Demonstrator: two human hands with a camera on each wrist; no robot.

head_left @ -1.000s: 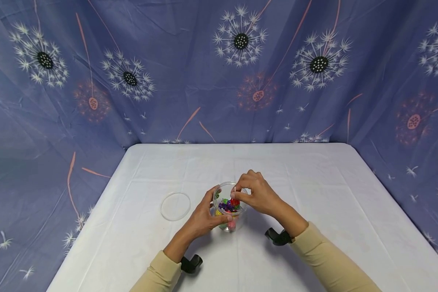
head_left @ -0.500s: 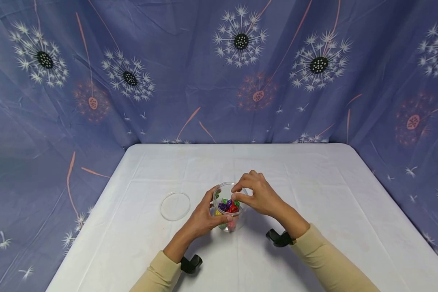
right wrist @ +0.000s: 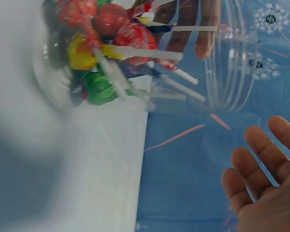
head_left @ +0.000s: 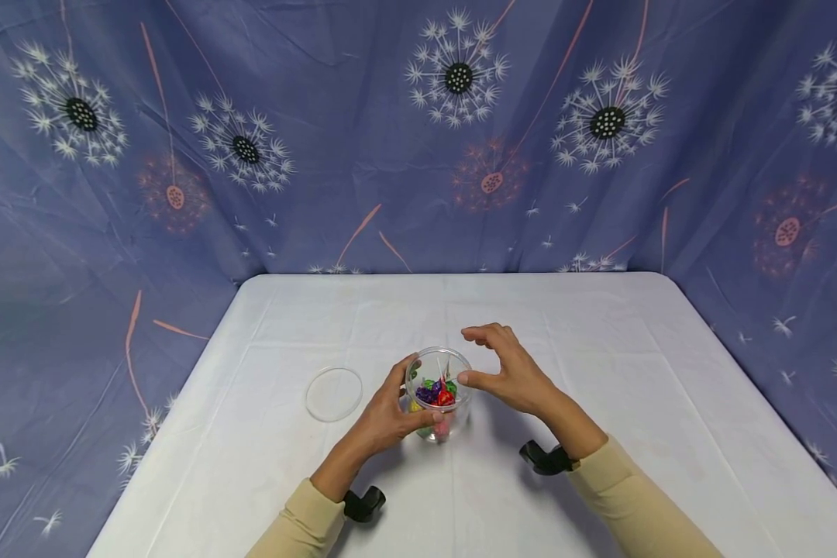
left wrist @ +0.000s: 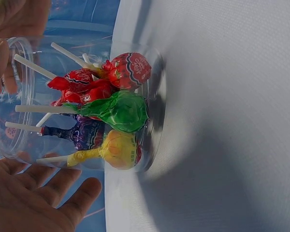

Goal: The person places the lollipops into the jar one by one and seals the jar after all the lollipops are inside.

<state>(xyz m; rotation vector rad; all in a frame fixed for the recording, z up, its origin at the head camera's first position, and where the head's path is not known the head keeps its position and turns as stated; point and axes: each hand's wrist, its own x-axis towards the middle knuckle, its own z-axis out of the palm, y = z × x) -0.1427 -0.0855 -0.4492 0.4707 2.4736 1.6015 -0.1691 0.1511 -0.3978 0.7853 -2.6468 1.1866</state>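
Note:
A clear plastic jar (head_left: 425, 352) stands without a lid on the table. Inside are several wrapped lollipops: red (left wrist: 129, 71), green (left wrist: 128, 111), purple (left wrist: 89, 133) and yellow (left wrist: 121, 150), their white sticks pointing up toward the mouth. My left hand (head_left: 388, 422) grips the jar's side, thumb across the front and the other fingers behind the wall. To the right of the rim my right hand (head_left: 516, 380) is spread, thumb and fingers apart with nothing between them. The right wrist view shows its fingertips (right wrist: 253, 134) clear of the jar's mouth.
A round clear lid (head_left: 334, 394) lies flat on the white-covered table (head_left: 565, 325), left of the jar. Behind the table hangs a blue dandelion-print cloth (head_left: 363, 139). Black wrist cameras (head_left: 365, 504) sit below both wrists.
My right hand has let go of a red lollipop, which now rests in the jar. It has opened and drawn back to the right. The left hand keeps its grip.

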